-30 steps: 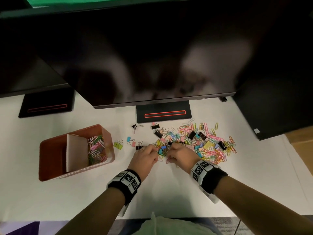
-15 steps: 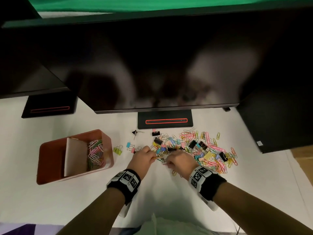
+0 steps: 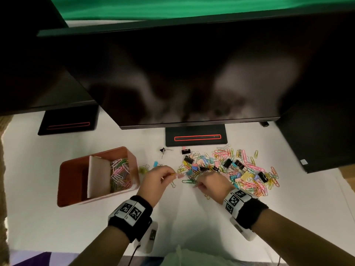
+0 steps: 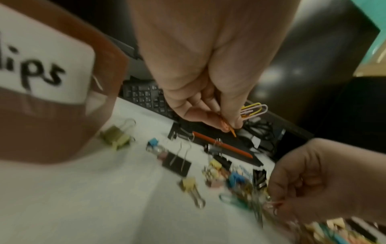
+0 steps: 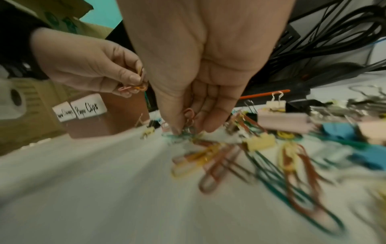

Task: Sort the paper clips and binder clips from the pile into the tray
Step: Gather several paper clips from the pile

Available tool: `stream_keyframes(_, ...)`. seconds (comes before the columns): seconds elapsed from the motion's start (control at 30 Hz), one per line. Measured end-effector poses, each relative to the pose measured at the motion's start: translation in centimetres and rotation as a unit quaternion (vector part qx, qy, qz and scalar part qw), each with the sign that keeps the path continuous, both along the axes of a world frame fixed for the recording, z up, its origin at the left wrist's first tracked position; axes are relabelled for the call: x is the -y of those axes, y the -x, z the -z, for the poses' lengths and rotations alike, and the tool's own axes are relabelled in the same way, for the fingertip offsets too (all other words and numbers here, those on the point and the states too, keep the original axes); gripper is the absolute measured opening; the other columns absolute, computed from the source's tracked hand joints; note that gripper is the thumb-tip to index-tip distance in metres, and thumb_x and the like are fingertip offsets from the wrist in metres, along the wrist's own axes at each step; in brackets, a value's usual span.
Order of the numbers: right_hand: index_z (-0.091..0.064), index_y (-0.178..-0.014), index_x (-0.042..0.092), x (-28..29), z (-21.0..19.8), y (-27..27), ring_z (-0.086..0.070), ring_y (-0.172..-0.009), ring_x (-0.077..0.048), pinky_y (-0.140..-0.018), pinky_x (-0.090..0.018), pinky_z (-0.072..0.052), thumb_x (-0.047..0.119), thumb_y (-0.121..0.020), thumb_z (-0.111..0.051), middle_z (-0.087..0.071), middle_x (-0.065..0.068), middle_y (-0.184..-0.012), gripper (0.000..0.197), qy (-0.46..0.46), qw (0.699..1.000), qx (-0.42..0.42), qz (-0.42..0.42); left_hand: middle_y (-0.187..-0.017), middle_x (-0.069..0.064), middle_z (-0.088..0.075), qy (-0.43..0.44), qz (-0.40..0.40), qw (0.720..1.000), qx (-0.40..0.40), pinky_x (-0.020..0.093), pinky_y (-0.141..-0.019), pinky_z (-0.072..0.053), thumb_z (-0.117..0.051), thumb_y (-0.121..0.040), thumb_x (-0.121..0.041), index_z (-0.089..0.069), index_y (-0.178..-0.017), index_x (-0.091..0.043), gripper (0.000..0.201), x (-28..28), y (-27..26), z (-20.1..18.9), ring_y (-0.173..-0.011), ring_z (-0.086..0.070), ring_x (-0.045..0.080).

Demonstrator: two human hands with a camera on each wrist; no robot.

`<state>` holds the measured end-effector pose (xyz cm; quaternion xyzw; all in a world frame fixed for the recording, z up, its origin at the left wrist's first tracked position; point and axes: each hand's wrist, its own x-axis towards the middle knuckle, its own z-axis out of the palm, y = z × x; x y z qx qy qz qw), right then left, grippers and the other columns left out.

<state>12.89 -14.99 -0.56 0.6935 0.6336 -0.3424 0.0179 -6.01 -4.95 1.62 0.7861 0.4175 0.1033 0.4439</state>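
Note:
A pile of coloured paper clips and binder clips (image 3: 238,169) is spread over the white desk, right of centre. My left hand (image 3: 159,176) is lifted off the desk at the pile's left edge and pinches a few paper clips (image 4: 250,110), orange, pink and yellow. My right hand (image 3: 209,184) is down on the pile's near left edge, its fingers curled round some paper clips (image 5: 189,118). The brown tray (image 3: 76,200) stands to the left, split by a white divider (image 3: 98,175); its right compartment holds paper clips (image 3: 119,173), its left compartment shows nothing inside.
A large dark monitor (image 3: 192,73) overhangs the desk, its stand base (image 3: 196,137) just behind the pile. A second stand base (image 3: 67,123) sits at the back left. A few binder clips (image 3: 165,150) lie loose between tray and pile. Labels (image 5: 81,109) mark the tray's front.
My left hand has risen from the pile's edge with paper clips pinched in it and shifted slightly left. My right hand stays at the pile, picking among the clips.

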Motion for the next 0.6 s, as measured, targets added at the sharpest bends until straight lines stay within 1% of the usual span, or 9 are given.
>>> stream_keyframes(0.1, -0.064, -0.095, 0.014, -1.4, -2.4, 1.5, -0.06, -0.087, -0.017, -0.078, -0.028, -0.05, 0.016, -0.091, -0.049, -0.067, -0.002, -0.1, 0.016, -0.049, 0.998, -0.03, 0.002, -0.079, 0.0, -0.072, 0.017, -0.072, 0.997, 0.037, 0.019, -0.067, -0.05, -0.07, -0.08, -0.012, -0.068, -0.083, -0.017, 0.007, -1.4, 2.7, -2.0, -0.071, -0.065, 0.01)
stream_keyframes(0.2, -0.067, -0.1, 0.015, -4.5, -5.4, 4.1, -0.062, -0.091, -0.019, -0.083, -0.032, -0.052, 0.02, -0.091, -0.053, -0.067, -0.002, -0.102, 0.017, -0.109, 0.992, -0.058, 0.0, -0.081, 0.005, -0.071, 0.041, -0.147, 0.986, 0.062, 0.025, -0.069, -0.049, -0.069, -0.079, -0.008, -0.066, -0.083, -0.017, 0.01, -3.4, 6.0, -3.7, -0.073, -0.064, 0.015)
stream_keyframes(0.27, -0.067, -0.1, 0.016, -7.1, -7.0, 6.9, -0.062, -0.09, -0.02, -0.084, -0.034, -0.051, 0.022, -0.091, -0.056, -0.066, -0.004, -0.1, 0.016, -0.142, 0.986, -0.081, -0.008, -0.083, 0.004, -0.071, 0.021, -0.188, 0.981, 0.045, 0.034, -0.077, -0.052, -0.072, -0.077, -0.012, -0.065, -0.083, -0.021, 0.013, -5.2, 8.7, -4.2, -0.079, -0.065, 0.02)
stream_keyframes(0.33, -0.068, -0.098, 0.014, -9.7, -8.0, 10.1, -0.062, -0.088, -0.022, -0.084, -0.035, -0.051, 0.021, -0.089, -0.058, -0.066, -0.006, -0.098, 0.015, -0.167, 0.98, -0.102, -0.017, -0.082, 0.002, -0.07, 0.011, -0.231, 0.972, 0.027, 0.038, -0.085, -0.052, -0.075, -0.074, -0.016, -0.065, -0.08, -0.023, 0.014, -6.8, 11.3, -4.3, -0.083, -0.065, 0.021)
stream_keyframes(0.4, -0.068, -0.097, 0.013, -12.0, -8.3, 13.5, -0.063, -0.09, -0.023, -0.084, -0.034, -0.05, 0.019, -0.088, -0.059, -0.066, -0.007, -0.099, 0.014, -0.176, 0.977, -0.122, -0.015, -0.084, 0.003, -0.07, 0.033, -0.263, 0.964, 0.036, 0.045, -0.088, -0.052, -0.076, -0.073, -0.015, -0.065, -0.076, -0.026, 0.016, -8.1, 13.4, -4.3, -0.085, -0.066, 0.024)
stream_keyframes(0.47, -0.067, -0.099, 0.012, -13.7, -7.9, 16.2, -0.062, -0.096, -0.025, -0.087, -0.033, -0.048, 0.018, -0.087, -0.061, -0.066, -0.009, -0.105, 0.015, -0.166, 0.978, -0.126, -0.011, -0.088, 0.003, -0.072, 0.063, -0.26, 0.963, 0.042, 0.05, -0.09, -0.051, -0.072, -0.077, -0.011, -0.067, -0.078, -0.03, 0.02, -8.7, 14.5, -4.3, -0.089, -0.067, 0.023)
stream_keyframes(0.5, -0.066, -0.102, 0.012, -14.4, -7.6, 17.3, -0.062, -0.099, -0.026, -0.087, -0.033, -0.047, 0.019, -0.087, -0.061, -0.066, -0.01, -0.107, 0.018, -0.152, 0.981, -0.121, -0.011, -0.093, 0.003, -0.072, 0.065, -0.247, 0.967, 0.028, 0.05, -0.092, -0.05, -0.068, -0.081, -0.008, -0.068, -0.083, -0.03, 0.022, -8.8, 14.9, -4.2, -0.092, -0.067, 0.022)
stream_keyframes(0.57, -0.063, -0.11, 0.01, -15.0, -6.9, 18.4, -0.061, -0.103, -0.028, -0.087, -0.033, -0.047, 0.023, -0.087, -0.063, -0.066, -0.012, -0.11, 0.027, -0.111, 0.987, -0.115, -0.003, -0.106, 0.003, -0.07, 0.051, -0.213, 0.975, -0.021, 0.044, -0.098, -0.047, -0.057, -0.086, -0.004, -0.069, -0.099, -0.023, 0.027, -8.7, 15.2, -4.1, -0.102, -0.064, 0.02)
stream_keyframes(0.6, -0.061, -0.113, 0.009, -14.9, -6.6, 18.5, -0.061, -0.104, -0.028, -0.087, -0.033, -0.048, 0.025, -0.087, -0.062, -0.066, -0.013, -0.112, 0.03, -0.097, 0.988, -0.117, 0.003, -0.11, 0.002, -0.068, 0.032, -0.2, 0.978, -0.046, 0.038, -0.1, -0.045, -0.053, -0.088, -0.002, -0.067, -0.106, -0.018, 0.029, -8.6, 15.1, -4.2, -0.105, -0.061, 0.018)
